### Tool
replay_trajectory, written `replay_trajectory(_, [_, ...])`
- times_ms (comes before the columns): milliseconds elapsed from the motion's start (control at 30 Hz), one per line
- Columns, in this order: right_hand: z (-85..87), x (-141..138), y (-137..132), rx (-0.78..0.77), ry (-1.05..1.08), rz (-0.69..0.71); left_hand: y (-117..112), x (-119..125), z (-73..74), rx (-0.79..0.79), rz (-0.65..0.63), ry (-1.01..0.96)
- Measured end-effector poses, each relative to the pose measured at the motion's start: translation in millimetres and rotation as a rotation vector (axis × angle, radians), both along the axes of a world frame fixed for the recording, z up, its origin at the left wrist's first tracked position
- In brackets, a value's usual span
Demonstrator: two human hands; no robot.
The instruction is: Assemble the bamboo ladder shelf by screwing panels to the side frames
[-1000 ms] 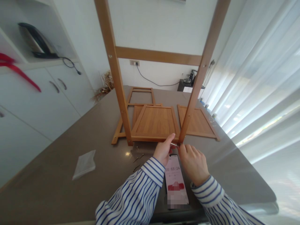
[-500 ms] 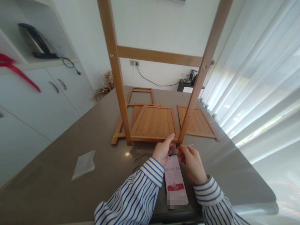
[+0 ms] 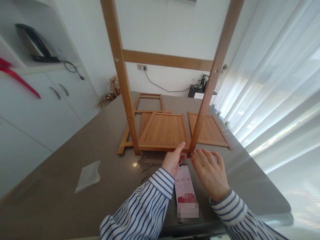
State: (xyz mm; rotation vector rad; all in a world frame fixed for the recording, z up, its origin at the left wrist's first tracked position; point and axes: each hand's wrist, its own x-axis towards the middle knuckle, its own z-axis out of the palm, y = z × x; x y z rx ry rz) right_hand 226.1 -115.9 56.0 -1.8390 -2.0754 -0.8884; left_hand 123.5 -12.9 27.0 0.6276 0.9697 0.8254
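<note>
A wooden frame with two uprights stands before me, its right upright (image 3: pixel 200 123) rising from the table. Between the feet of the uprights lies a slatted wooden panel (image 3: pixel 166 128). My left hand (image 3: pixel 173 160) grips this panel's front edge near the right corner, thumb on top and fingers underneath. Just right of that corner, my right hand (image 3: pixel 211 170) is turned back-up with its fingers bent in toward the foot of the right upright. Whatever its fingertips pinch is hidden.
Several screws (image 3: pixel 144 170) and a clear plastic bag (image 3: pixel 88 176) lie to the left. A phone (image 3: pixel 184 186) with a running timer lies below my hands. Another wooden panel (image 3: pixel 212 130) is at the right, and a wooden frame (image 3: pixel 150 94) lies behind.
My right hand has rolled over from a fingertip pinch to back-up and sits slightly further right. A thin, pale rod at its fingers no longer shows. My left hand keeps its grip.
</note>
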Motion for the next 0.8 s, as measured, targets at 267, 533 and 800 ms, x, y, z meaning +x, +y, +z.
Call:
replay_trajectory(267, [-1.2, 3, 5, -0.116, -0.015, -0.015, -2, 1, 1.6, 0.011, 0.002, 0.01])
replay_trajectory(533, [-23.7, -9, 17, -0.165, 0.51, -0.183, -3, -1, 3.6, 0.023, -0.037, 0.01])
replay_trajectory(800, [-20.6, -6, 17, -0.183, 1.181, -0.11, -3, 0, 2.6, 0.032, -0.047, 0.022])
